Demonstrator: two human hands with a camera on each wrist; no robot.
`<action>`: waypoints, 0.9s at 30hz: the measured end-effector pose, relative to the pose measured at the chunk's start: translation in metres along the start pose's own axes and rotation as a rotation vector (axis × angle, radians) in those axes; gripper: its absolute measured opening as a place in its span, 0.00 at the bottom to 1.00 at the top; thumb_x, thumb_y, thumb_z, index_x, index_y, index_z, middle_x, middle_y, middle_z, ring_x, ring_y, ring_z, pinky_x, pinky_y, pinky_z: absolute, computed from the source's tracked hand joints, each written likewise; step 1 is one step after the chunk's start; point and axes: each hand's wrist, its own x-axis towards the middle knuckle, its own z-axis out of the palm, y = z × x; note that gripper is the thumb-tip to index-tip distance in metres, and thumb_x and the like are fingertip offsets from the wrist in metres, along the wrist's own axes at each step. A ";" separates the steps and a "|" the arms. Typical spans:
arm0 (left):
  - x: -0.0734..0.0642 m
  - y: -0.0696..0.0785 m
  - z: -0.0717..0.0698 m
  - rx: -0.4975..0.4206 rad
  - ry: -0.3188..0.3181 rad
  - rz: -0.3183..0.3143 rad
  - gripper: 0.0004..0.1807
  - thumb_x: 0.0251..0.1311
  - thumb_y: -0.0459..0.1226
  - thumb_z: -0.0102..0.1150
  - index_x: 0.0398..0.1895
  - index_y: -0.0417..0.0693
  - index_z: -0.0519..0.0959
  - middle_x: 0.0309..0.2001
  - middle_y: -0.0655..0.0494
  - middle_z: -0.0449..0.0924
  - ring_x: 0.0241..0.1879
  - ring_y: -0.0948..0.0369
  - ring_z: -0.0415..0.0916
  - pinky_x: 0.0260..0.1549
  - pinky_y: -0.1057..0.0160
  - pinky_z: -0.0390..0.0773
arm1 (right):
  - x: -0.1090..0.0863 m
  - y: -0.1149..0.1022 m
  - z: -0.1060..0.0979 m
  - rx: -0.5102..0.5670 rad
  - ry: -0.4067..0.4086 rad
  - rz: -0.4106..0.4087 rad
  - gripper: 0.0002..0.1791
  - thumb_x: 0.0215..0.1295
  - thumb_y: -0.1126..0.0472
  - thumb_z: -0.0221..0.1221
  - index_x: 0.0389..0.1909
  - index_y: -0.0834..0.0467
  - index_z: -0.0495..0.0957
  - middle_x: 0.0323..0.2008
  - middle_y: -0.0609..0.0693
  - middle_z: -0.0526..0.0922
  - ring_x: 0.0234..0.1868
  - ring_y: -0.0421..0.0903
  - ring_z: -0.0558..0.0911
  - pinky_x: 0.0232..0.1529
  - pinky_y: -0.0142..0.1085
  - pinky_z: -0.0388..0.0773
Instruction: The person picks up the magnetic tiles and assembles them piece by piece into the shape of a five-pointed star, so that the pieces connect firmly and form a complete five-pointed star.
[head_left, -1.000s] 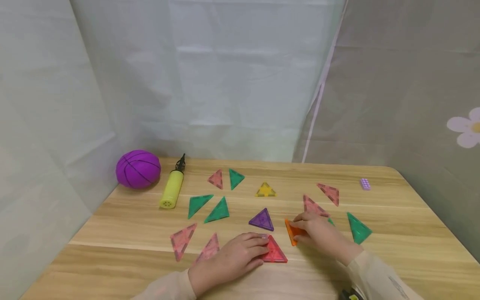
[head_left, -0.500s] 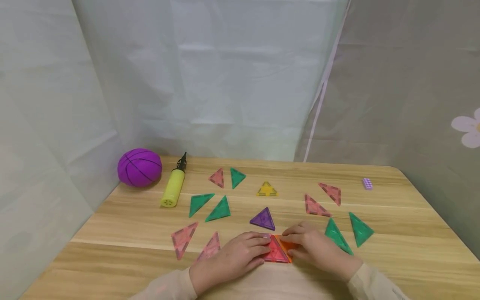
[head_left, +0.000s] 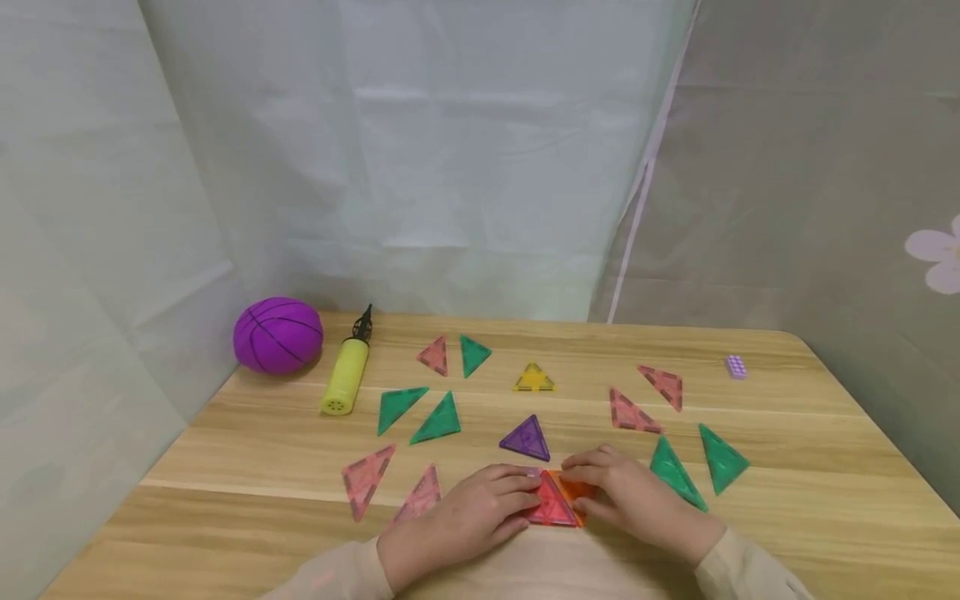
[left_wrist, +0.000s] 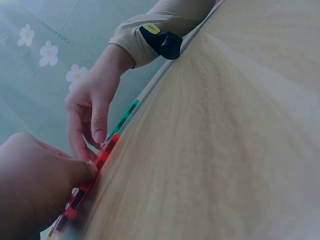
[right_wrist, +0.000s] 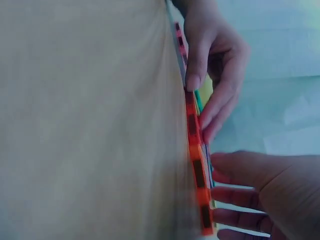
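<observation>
My left hand (head_left: 472,510) holds a red translucent triangular magnetic tile (head_left: 553,508) down flat, its thumb at the near edge and its fingers over the left part. A light purple edge (head_left: 532,472) peeks out beneath these fingers; the rest is covered. My right hand (head_left: 637,500) grips an orange triangular magnetic tile (head_left: 576,490), partly hidden under the fingers. In the right wrist view the orange tile (right_wrist: 199,172) and the red tile (right_wrist: 192,120) line up edge to edge on the table. A purple triangle tile (head_left: 528,439) lies just beyond both hands.
Pink and green triangle tiles lie in pairs on both sides, such as a green tile (head_left: 677,473) by the right wrist. A yellow tile (head_left: 534,379) lies farther back. Purple ball (head_left: 278,335) and yellow hand pump (head_left: 347,371) are back left, a small purple brick (head_left: 736,367) back right.
My right hand has slid the orange tile left until it sits against the red tile's right side, uncovering a green tile. My left hand has stayed in place.
</observation>
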 end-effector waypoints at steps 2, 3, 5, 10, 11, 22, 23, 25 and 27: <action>0.000 0.000 0.000 0.001 0.007 0.010 0.15 0.67 0.45 0.54 0.52 0.53 0.81 0.58 0.59 0.80 0.60 0.62 0.73 0.62 0.63 0.71 | 0.002 0.000 -0.003 -0.002 0.004 0.005 0.16 0.63 0.55 0.62 0.52 0.52 0.82 0.53 0.46 0.81 0.54 0.47 0.79 0.52 0.44 0.80; 0.000 0.000 0.000 0.003 0.013 0.017 0.15 0.66 0.45 0.55 0.52 0.53 0.81 0.57 0.59 0.80 0.60 0.61 0.73 0.62 0.63 0.71 | 0.003 0.001 -0.004 -0.006 0.010 0.000 0.16 0.63 0.55 0.62 0.51 0.53 0.82 0.52 0.47 0.82 0.53 0.48 0.80 0.52 0.44 0.80; 0.000 -0.001 0.000 0.008 0.026 0.027 0.15 0.66 0.45 0.56 0.52 0.53 0.82 0.57 0.59 0.80 0.60 0.61 0.73 0.62 0.63 0.71 | 0.006 0.003 -0.007 -0.024 0.032 -0.018 0.16 0.62 0.57 0.62 0.50 0.55 0.82 0.51 0.50 0.82 0.53 0.50 0.81 0.52 0.44 0.80; 0.000 -0.001 0.002 0.007 0.033 0.025 0.15 0.65 0.45 0.56 0.52 0.53 0.82 0.57 0.59 0.80 0.60 0.61 0.73 0.62 0.62 0.71 | 0.018 0.008 -0.017 -0.048 0.049 -0.016 0.15 0.63 0.58 0.62 0.50 0.57 0.82 0.50 0.52 0.82 0.52 0.51 0.81 0.51 0.44 0.80; -0.001 -0.001 0.002 0.004 0.033 0.020 0.15 0.65 0.45 0.56 0.52 0.53 0.82 0.58 0.58 0.80 0.61 0.61 0.73 0.62 0.62 0.71 | 0.022 0.008 -0.018 -0.039 0.041 -0.003 0.15 0.64 0.58 0.61 0.50 0.57 0.82 0.50 0.52 0.82 0.52 0.51 0.81 0.51 0.45 0.80; -0.003 -0.002 0.004 0.032 0.022 0.018 0.16 0.66 0.44 0.56 0.53 0.52 0.81 0.60 0.57 0.78 0.62 0.59 0.72 0.62 0.59 0.73 | 0.069 0.006 -0.015 0.015 -0.038 0.026 0.17 0.63 0.58 0.62 0.52 0.59 0.80 0.50 0.55 0.81 0.51 0.51 0.81 0.54 0.45 0.79; -0.003 -0.002 0.004 0.037 0.028 0.025 0.15 0.65 0.44 0.56 0.53 0.52 0.81 0.59 0.57 0.78 0.62 0.59 0.72 0.61 0.59 0.73 | 0.072 0.006 -0.014 0.004 -0.037 0.012 0.17 0.63 0.58 0.62 0.52 0.59 0.80 0.50 0.55 0.82 0.51 0.52 0.80 0.54 0.46 0.79; -0.003 -0.002 0.005 0.046 0.043 0.041 0.15 0.65 0.44 0.57 0.52 0.52 0.81 0.59 0.56 0.79 0.62 0.59 0.73 0.61 0.59 0.74 | 0.079 0.004 -0.011 -0.001 -0.049 0.010 0.17 0.62 0.58 0.62 0.51 0.59 0.80 0.50 0.55 0.81 0.51 0.51 0.80 0.55 0.45 0.79; -0.003 -0.002 0.005 0.053 0.057 0.053 0.15 0.64 0.44 0.57 0.52 0.52 0.82 0.58 0.56 0.79 0.61 0.59 0.73 0.60 0.59 0.74 | 0.084 0.003 -0.009 -0.009 -0.068 0.025 0.18 0.62 0.57 0.63 0.51 0.58 0.80 0.50 0.55 0.81 0.50 0.51 0.80 0.54 0.44 0.79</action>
